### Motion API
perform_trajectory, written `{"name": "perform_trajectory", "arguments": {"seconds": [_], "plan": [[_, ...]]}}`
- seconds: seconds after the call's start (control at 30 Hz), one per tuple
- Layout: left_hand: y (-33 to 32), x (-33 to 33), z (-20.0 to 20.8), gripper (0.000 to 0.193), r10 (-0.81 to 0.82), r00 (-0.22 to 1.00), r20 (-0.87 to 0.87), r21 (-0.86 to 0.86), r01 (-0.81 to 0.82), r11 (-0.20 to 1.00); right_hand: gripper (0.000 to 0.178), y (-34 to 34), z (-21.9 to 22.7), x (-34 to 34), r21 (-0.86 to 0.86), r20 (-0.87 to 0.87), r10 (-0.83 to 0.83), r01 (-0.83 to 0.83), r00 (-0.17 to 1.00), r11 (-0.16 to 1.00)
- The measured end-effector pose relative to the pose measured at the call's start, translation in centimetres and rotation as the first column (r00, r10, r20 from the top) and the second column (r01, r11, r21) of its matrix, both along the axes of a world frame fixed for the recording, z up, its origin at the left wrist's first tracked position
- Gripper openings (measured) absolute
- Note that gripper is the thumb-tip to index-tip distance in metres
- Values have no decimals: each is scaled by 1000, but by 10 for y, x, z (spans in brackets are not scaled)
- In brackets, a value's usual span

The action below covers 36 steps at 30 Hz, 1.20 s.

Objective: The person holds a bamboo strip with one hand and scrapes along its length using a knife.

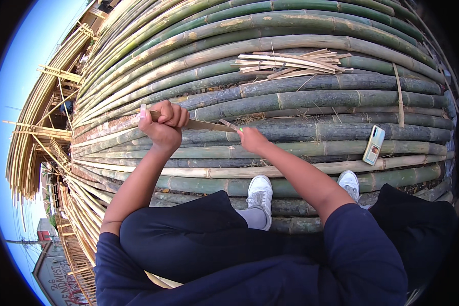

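My left hand [164, 122] is closed in a fist, thumb pointing up, around the handle end of a long flat knife [209, 125]. Its dull blade runs rightward to my right hand [252, 139]. There the closed fingers pinch a short thin bamboo strip [226, 123], whose pale end sticks out beside the blade tip; a small bit of green shows at the fingertips. How far the strip reaches inside the fingers is hidden. Both hands are above the bamboo poles [290, 132], in front of my knees.
A bundle of split bamboo sticks [296, 62] lies on the poles ahead, with one loose strip [398, 97] to its right. A phone [374, 145] rests near my right shoe [349, 184]. My left shoe [260, 196] stands on the poles. Racked bamboo [28, 137] rises at left.
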<state>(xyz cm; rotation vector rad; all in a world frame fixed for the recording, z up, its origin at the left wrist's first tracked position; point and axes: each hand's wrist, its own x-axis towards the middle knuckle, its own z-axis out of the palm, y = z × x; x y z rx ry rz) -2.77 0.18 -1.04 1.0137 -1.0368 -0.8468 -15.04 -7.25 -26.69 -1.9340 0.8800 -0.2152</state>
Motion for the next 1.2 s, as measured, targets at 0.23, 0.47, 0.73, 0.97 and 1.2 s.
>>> {"name": "perform_trajectory", "arguments": {"seconds": [0.23,0.47,0.73,0.97,1.2], "plan": [[-7,-7,1,54,-2,1000,-14,33,2,999,33,2,19,-1,11,-100,37,-36,994,999],[-10,-16,0,57,-80,995,53,43,78,996,25,25,-53,-24,173,-305,59,-6,951,985],[-3,-2,1,52,-127,990,54,-26,128,991,29,16,14,-9,6,36,-270,270,962,963],[2,-6,1,58,-193,979,64,-34,195,980,25,35,15,10,-83,103,-143,152,984,985],[13,7,-2,56,-153,986,61,-31,155,987,26,23,12,-9,-86,44,-167,170,985,982]]}}
